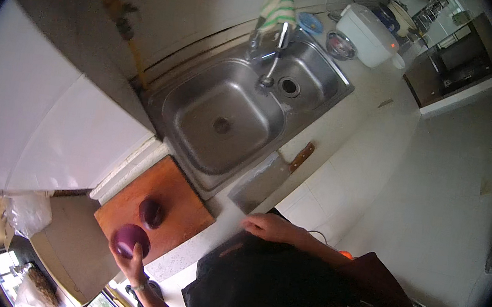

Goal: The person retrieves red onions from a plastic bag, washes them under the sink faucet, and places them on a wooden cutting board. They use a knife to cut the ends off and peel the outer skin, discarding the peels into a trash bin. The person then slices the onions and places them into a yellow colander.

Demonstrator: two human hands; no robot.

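On the left, my left hand point(129, 266) grips a round purple vegetable point(130, 240) at the near-left corner of a wooden cutting board point(177, 200). The thumb lies across its smooth purple face. A second, darker purple vegetable point(151, 213) rests on the board just beyond it. My right hand point(262, 226) is loosely curled in front of my dark apron point(268, 274), by the counter's front edge, with nothing visible in it. Beyond that hand a cleaver point(261, 180) with a wooden handle lies flat on the counter, its handle pointing away to the right.
A double stainless steel sink point(206, 99) with a faucet point(283, 35) adjoins the board. A striped cloth point(278, 9) hangs over the faucet. Beyond are a metal bowl point(340, 45) and a white rice cooker point(366, 35). A white cabinet-like surface point(54, 122) stands left.
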